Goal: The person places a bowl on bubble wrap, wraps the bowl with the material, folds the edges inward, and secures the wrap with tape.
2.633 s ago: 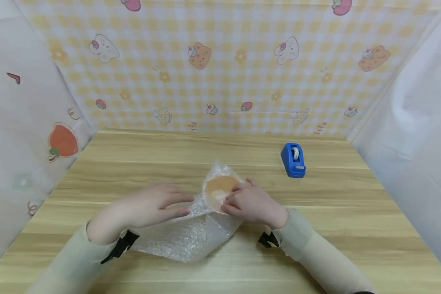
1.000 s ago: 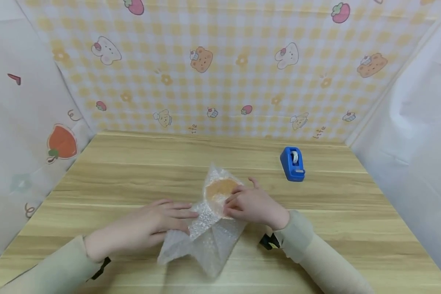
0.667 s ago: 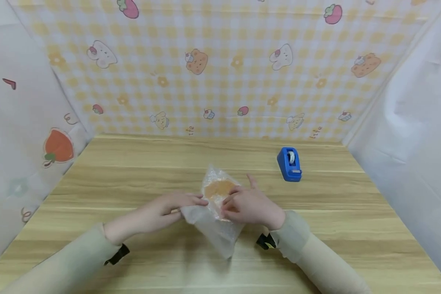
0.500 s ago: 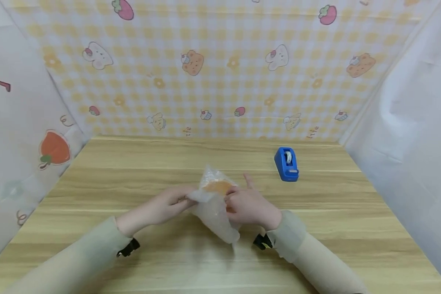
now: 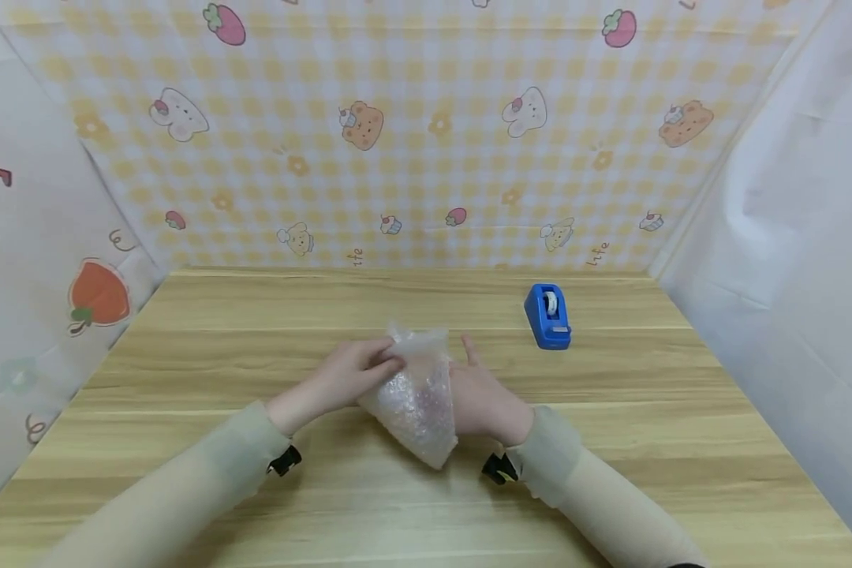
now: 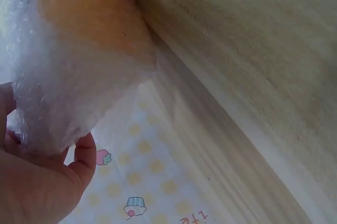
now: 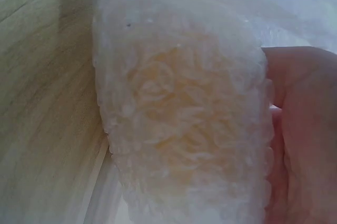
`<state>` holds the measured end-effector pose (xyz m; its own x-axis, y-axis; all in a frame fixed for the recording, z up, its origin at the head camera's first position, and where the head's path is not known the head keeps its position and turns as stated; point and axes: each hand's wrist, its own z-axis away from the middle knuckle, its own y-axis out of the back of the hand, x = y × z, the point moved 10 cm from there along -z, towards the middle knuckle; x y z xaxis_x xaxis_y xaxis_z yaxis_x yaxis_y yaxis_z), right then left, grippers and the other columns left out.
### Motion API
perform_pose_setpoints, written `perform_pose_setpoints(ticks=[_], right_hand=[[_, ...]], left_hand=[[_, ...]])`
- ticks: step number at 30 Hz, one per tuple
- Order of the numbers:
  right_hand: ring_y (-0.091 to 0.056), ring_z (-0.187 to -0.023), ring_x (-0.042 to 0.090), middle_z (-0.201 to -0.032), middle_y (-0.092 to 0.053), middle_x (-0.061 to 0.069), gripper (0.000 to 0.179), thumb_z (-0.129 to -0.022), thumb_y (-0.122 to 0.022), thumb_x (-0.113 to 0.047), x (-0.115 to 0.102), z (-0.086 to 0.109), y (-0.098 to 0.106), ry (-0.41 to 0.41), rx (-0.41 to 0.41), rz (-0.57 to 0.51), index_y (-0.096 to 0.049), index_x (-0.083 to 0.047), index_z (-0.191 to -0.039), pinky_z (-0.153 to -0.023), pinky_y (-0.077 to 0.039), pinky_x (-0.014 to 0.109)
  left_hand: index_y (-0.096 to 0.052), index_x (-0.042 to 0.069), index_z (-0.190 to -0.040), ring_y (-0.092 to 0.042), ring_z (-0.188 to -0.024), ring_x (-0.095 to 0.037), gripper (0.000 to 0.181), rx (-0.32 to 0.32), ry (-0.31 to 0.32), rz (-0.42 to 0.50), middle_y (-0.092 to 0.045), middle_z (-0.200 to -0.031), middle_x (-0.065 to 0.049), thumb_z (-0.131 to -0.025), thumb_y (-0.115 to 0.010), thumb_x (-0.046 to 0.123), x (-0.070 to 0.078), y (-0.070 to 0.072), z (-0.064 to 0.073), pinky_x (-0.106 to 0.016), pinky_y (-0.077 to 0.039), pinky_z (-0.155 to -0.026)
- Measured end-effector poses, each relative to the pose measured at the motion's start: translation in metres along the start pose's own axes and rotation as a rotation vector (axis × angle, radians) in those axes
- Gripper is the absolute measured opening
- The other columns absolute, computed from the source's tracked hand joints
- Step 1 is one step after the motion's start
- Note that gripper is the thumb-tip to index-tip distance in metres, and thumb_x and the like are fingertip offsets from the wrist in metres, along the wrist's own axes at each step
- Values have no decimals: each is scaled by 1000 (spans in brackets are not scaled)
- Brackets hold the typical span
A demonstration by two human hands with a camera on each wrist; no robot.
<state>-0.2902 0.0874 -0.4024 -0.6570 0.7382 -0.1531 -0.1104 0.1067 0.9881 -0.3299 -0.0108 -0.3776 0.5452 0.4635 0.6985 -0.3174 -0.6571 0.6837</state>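
Note:
A sheet of bubble wrap (image 5: 417,406) lies folded up over a round orange thing near the middle of the table. That thing (image 6: 87,11) shows through the plastic in the left wrist view; its kind is unclear. My left hand (image 5: 341,375) pinches the upper left edge of the raised flap between thumb and fingers. On the other side, my right hand (image 5: 488,401) holds the wrapped thing, its fingers mostly covered by the flap and one finger sticking up. In the right wrist view, orange shows blurrily behind the bubbles, with part of that hand (image 7: 305,124) along the wrap's edge.
A blue tape dispenser (image 5: 548,317) with a roll of tape stands at the back right of the wooden table (image 5: 369,528). Behind rises a yellow checked cloth (image 5: 412,173), with white cloth sheets at both sides.
My left hand has caught the near-left part of the bubble wrap and carried it up and rightward, covering the orange thing and the right fingers. The right hand has stayed at its place on the wrap.

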Motion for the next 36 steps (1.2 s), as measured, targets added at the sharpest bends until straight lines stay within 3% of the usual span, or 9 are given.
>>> perform_pose_setpoints(ticks=[3, 7, 12, 15, 19, 25, 29, 32, 36], right_hand=[[-37, -137, 21, -142, -51, -4, 52, -95, -51, -50, 1, -1, -3, -11, -21, 16, -51, -27, -141, -110, 12, 58], [-43, -133, 23, -131, -60, -2, 38, -95, -54, -42, -1, -3, -6, -10, -48, 70, -65, -26, -127, -110, 5, 63], [-47, -127, 19, -119, -67, -4, 23, -94, -55, -32, -2, -6, -7, -1, -51, 148, -73, -25, -106, -109, -2, 66], [-47, -126, 18, -119, -67, -5, 23, -94, -56, -33, -2, -8, -7, -2, -48, 154, -73, -25, -105, -109, -3, 66], [-43, -132, 20, -125, -64, -3, 26, -94, -56, -32, -2, -8, -8, -14, -60, 137, -72, -23, -112, -110, 1, 65], [-38, -136, 18, -134, -58, -3, 33, -95, -55, -31, -1, -8, -9, -24, -93, 127, -67, -23, -125, -110, 3, 64], [-38, -136, 16, -128, -62, -5, 21, -95, -55, -25, 1, -8, -7, -42, -122, 73, -75, -22, -100, -110, 5, 64], [-41, -135, 17, -112, -69, -5, 23, -92, -55, -20, 3, -7, -6, -42, -145, 20, -67, -23, -73, -109, 7, 64], [-43, -133, 17, -118, -67, -5, 19, -94, -55, -23, 6, -3, -4, -5, -154, -47, -74, -21, -92, -109, 9, 64]], left_hand=[[-60, 14, -93, -51, -58, -9, 10, 21, -6, -25, -57, -72, 7, -93, -66, 22, -1, -3, -2, -27, -47, -53], [-57, 10, -108, -57, -72, -11, 27, 79, -84, -101, -61, -94, 1, -87, -72, 17, 6, -5, -3, -28, -51, -63], [-61, 10, -102, -54, -89, -17, 26, 141, -259, -357, -57, -102, -3, -81, -77, 11, 26, -9, 0, -32, -49, -77], [-70, 12, -99, -54, -99, -20, 18, 123, -322, -506, -64, -105, -1, -82, -75, 11, 34, -16, 1, -38, -46, -86], [-71, 13, -116, -55, -113, -22, 28, 4, -285, -583, -65, -122, 0, -89, -69, 17, 35, -27, 3, -46, -43, -94], [-59, 17, -135, -49, -125, -21, 41, -153, -190, -614, -46, -147, 5, -95, -57, 24, 26, -38, 9, -52, -35, -97], [-60, 23, -135, -46, -127, -19, 40, -202, -160, -613, -46, -145, 10, -97, -48, 33, 19, -42, 12, -53, -30, -97], [-65, 24, -129, -48, -125, -21, 38, -214, -165, -612, -53, -138, 9, -98, -46, 35, 18, -43, 14, -55, -28, -98], [-66, 27, -127, -47, -125, -21, 37, -247, -159, -624, -51, -140, 11, -97, -45, 36, 19, -45, 15, -58, -25, -101]])
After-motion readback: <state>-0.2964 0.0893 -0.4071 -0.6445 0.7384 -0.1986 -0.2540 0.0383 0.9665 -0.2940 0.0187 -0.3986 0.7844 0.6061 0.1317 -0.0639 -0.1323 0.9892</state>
